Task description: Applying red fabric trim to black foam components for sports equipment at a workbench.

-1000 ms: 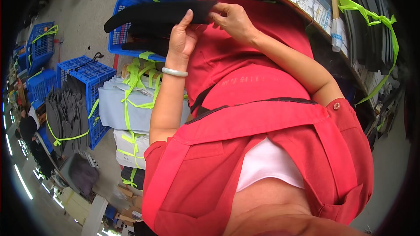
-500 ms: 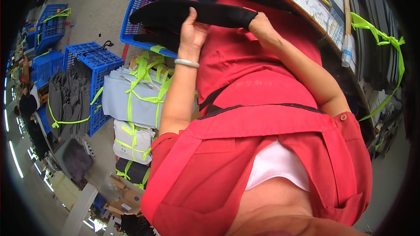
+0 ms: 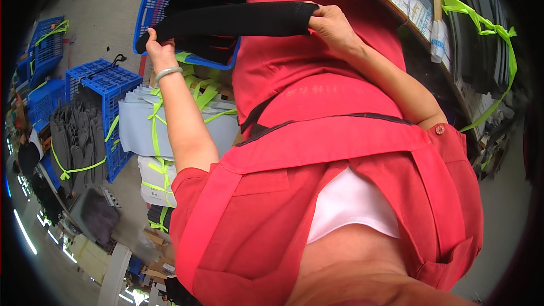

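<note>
A long black knit piece (image 3: 232,20), shaped like a sock or sleeve, stretches sideways between my two hands above my red-clad lap. Its far-left end lies between the thumb and fingers of my left hand (image 3: 161,51). At the other end, my right hand (image 3: 334,28) pinches the edge, fingertips bent over it. Beneath the left part of the piece stands a blue plastic basket (image 3: 148,8), and more black pieces (image 3: 212,51) lie inside it. A pale bangle sits on my left wrist.
Left of me are light grey sheets (image 3: 136,122) tied with lime-green strips, above a white bundle (image 3: 152,181). Beyond stands a blue crate (image 3: 116,107) beside tied dark grey pieces (image 3: 76,136). To the right, a worktable edge (image 3: 391,8) runs past strapped grey pieces (image 3: 470,39).
My left hand has slid left along the black piece to its end, and the piece is now stretched straighter. My right hand keeps its grip. The whole view has shifted slightly.
</note>
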`<state>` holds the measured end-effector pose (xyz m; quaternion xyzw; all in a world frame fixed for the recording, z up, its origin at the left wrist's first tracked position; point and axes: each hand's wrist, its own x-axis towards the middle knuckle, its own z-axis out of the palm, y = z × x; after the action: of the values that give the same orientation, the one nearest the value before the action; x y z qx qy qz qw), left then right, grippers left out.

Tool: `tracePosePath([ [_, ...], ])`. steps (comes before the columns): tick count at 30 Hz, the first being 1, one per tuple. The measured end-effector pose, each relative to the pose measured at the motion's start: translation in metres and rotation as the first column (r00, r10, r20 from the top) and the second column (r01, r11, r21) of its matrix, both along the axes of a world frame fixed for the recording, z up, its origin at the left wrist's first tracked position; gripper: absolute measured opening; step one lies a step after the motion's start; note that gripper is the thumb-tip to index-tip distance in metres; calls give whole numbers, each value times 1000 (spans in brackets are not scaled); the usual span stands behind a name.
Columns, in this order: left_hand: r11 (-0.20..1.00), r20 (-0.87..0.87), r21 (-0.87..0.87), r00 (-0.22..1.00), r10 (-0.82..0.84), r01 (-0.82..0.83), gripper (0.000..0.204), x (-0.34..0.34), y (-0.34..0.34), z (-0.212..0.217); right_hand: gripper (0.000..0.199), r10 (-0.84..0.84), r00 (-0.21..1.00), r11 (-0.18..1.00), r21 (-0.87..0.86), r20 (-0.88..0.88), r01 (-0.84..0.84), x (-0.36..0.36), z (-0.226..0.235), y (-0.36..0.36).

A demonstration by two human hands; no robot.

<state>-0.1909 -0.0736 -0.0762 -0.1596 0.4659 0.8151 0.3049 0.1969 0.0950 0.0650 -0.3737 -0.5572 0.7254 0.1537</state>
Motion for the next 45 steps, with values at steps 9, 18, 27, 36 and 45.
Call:
tracePosePath([
  [9, 995, 38, 98, 999, -16, 13, 29, 14, 1, 12, 22, 52, 996, 993, 100, 76, -60, -9, 2, 7],
  [18, 696, -54, 297, 739, -671, 654, 19, 230, 63, 91, 28, 262, 930, 905, 269, 258, -330, -9, -4, 31],
  [27, 692, -145, 197, 719, -679, 694, 19, 224, 64, 105, 36, 431, 865, 859, 177, 258, -480, -28, 12, 47],
  [36, 650, -133, 197, 677, -724, 734, 30, 231, 62, 95, 30, 349, 881, 821, 349, 320, -452, -32, -10, 34],
  [45, 674, -158, 148, 690, -706, 723, 32, 228, 64, 105, 29, 342, 918, 926, 95, 200, -365, -30, -26, 39],
])
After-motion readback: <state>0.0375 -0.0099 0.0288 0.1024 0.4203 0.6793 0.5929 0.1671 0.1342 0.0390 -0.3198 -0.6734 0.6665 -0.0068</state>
